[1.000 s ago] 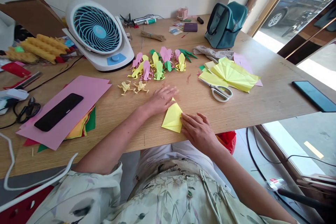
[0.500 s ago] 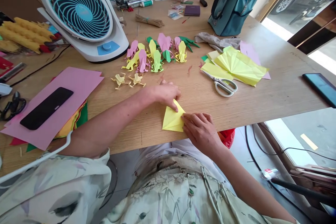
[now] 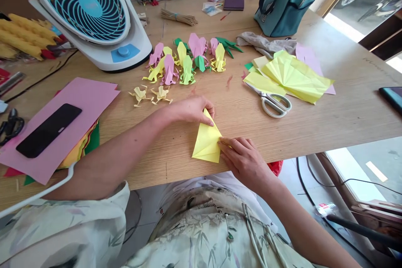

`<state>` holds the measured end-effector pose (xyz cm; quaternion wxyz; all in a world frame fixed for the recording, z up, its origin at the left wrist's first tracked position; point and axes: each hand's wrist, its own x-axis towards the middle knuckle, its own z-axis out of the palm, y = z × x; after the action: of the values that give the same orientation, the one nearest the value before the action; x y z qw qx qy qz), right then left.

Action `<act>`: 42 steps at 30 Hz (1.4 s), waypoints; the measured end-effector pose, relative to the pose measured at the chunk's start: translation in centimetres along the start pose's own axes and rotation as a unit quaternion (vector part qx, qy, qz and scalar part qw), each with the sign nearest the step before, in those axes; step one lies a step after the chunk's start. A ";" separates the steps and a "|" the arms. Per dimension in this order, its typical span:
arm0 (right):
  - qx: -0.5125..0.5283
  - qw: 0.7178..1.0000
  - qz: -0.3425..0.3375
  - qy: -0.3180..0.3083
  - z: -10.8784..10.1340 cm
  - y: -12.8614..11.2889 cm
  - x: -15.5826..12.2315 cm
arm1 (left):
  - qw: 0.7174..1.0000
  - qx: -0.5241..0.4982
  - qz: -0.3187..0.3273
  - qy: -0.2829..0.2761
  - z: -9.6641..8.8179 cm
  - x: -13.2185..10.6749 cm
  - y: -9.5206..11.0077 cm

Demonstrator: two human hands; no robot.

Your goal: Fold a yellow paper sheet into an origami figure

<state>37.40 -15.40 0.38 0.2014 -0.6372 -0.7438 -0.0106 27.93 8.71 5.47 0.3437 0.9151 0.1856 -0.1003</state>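
A folded piece of yellow paper (image 3: 205,142), creased and tapering toward its far end, lies near the table's front edge. My left hand (image 3: 197,111) pinches its far tip between thumb and fingers. At its right corner, my right hand (image 3: 240,155) has its fingers pressed together and gripping the paper's edge. Beyond my hands stand several folded paper frogs (image 3: 187,70) in pink, yellow and green. Two smaller cream paper frogs (image 3: 161,94) sit just left of them, close to my left hand.
Scissors (image 3: 274,104) lie to the right beside creased yellow sheets (image 3: 290,76). On the left, a black phone (image 3: 48,130) rests on pink paper (image 3: 91,92). A white fan (image 3: 138,50) stands at the back left, a teal bag (image 3: 282,8) at the back right.
My left hand has shifted from lying over the paper's top to pinching its far tip, and more of the paper shows. The right hand keeps its place at the corner. The view has shifted slightly.
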 end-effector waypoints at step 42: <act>-0.042 0.999 0.009 -0.018 0.4 -0.1 -0.1 | 0.980 -0.069 -0.001 0.188 6.6 -3.9 1.3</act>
<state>37.16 -15.40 -0.03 0.1606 -0.6516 -0.7408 -0.0287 24.56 2.34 2.52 0.3648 0.8915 0.2542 0.0868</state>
